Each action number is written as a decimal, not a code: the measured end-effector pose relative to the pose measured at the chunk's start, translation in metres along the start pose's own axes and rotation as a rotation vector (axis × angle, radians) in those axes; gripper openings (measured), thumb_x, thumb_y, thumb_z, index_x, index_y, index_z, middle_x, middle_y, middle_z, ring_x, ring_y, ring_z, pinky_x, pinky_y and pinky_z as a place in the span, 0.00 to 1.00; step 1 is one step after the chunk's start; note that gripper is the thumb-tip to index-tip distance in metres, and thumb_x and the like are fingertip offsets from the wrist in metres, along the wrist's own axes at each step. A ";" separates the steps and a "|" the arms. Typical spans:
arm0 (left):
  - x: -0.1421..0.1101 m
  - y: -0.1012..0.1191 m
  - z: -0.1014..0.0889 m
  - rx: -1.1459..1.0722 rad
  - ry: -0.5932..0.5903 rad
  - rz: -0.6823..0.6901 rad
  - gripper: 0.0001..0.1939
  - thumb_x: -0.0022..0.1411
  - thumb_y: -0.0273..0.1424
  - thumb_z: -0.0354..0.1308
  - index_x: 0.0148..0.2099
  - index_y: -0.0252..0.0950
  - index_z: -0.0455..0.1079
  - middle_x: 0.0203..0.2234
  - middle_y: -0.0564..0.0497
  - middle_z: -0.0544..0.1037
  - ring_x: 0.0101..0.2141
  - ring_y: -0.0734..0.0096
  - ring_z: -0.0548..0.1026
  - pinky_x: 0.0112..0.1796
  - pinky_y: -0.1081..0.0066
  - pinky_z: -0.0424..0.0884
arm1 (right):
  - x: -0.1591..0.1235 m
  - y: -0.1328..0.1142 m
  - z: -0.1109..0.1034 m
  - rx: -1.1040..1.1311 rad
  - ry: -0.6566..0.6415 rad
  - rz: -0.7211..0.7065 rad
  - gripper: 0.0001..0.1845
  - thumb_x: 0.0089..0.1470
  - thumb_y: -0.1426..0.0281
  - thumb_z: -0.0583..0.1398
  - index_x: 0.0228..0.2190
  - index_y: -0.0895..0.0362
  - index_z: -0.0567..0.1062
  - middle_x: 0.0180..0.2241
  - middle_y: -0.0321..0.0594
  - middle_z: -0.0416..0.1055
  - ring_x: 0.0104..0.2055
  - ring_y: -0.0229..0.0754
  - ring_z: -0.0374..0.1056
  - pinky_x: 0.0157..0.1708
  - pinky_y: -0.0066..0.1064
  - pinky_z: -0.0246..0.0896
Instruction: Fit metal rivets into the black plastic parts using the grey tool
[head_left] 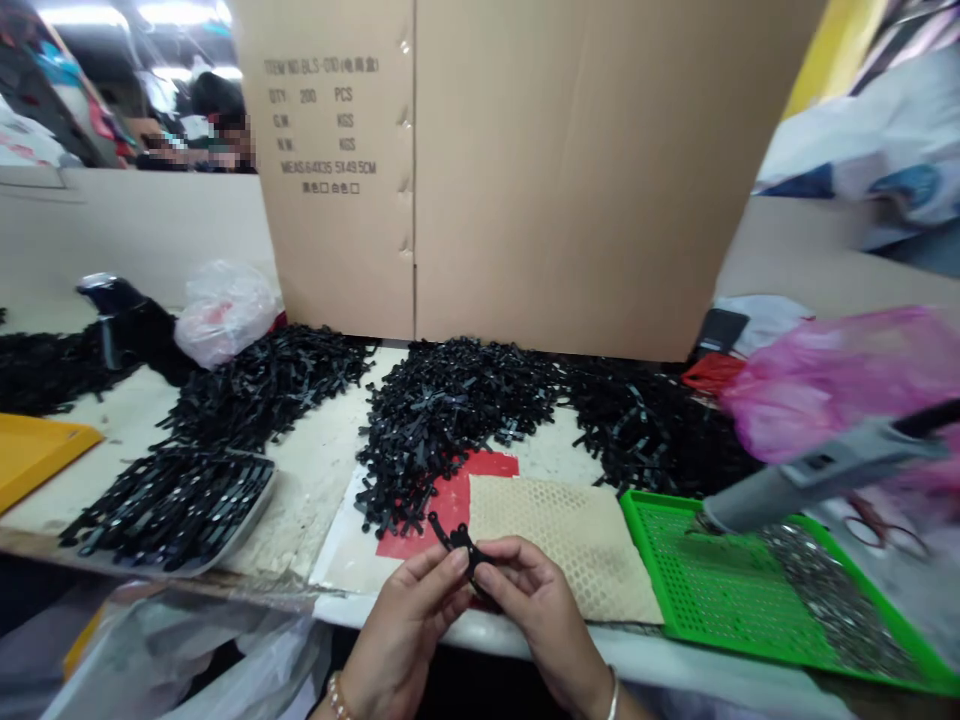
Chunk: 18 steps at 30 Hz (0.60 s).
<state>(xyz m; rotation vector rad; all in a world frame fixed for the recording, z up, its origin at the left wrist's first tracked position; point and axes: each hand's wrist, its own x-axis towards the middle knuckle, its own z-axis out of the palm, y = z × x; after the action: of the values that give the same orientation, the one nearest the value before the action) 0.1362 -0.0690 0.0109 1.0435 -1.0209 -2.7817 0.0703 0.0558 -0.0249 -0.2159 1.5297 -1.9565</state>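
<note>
Left hand [401, 630]: clamped on black plastic piece [463, 552], lower centre of frame.
Right hand [540, 625]: clamped on same piece.
Grip: both together.
Nearby: heaped black pieces [450, 420] on table [315, 480]; green perforated tray [660, 570], lower right.

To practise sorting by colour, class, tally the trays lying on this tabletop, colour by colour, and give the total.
Yellow tray: 1
Grey tray: 1
Green tray: 1
Total: 3
</note>
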 end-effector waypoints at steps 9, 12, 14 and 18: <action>0.028 0.004 0.029 0.249 -0.054 0.008 0.16 0.44 0.30 0.72 0.35 0.30 0.73 0.31 0.48 0.77 0.29 0.74 0.74 0.31 0.78 0.72 | -0.033 -0.029 -0.041 -0.521 0.468 -0.608 0.22 0.54 0.64 0.63 0.50 0.50 0.67 0.52 0.43 0.56 0.55 0.45 0.56 0.58 0.37 0.51; 0.043 0.005 0.044 0.292 -0.052 -0.052 0.12 0.50 0.27 0.68 0.37 0.30 0.70 0.31 0.47 0.76 0.26 0.76 0.73 0.29 0.76 0.73 | -0.028 -0.064 -0.075 -0.422 0.807 -0.824 0.33 0.55 0.65 0.62 0.57 0.47 0.54 0.58 0.42 0.48 0.60 0.43 0.48 0.62 0.38 0.43; 0.051 0.002 0.052 0.324 -0.122 -0.087 0.11 0.53 0.27 0.66 0.37 0.30 0.69 0.32 0.46 0.76 0.26 0.75 0.73 0.29 0.75 0.73 | -0.014 -0.082 -0.090 -0.410 0.735 -0.777 0.39 0.54 0.64 0.63 0.59 0.48 0.48 0.59 0.42 0.49 0.60 0.42 0.50 0.61 0.37 0.44; 0.059 -0.006 0.066 0.366 -0.252 -0.150 0.14 0.50 0.30 0.69 0.35 0.30 0.69 0.32 0.46 0.76 0.29 0.73 0.74 0.29 0.74 0.73 | 0.016 -0.106 -0.100 -0.475 0.444 -0.632 0.25 0.58 0.63 0.58 0.53 0.54 0.55 0.46 0.41 0.65 0.47 0.38 0.62 0.51 0.32 0.56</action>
<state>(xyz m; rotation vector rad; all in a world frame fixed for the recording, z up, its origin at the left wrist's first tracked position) 0.0525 -0.0392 0.0101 0.8340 -1.5937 -2.9748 -0.0320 0.1404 0.0376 -0.5489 2.4472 -2.1604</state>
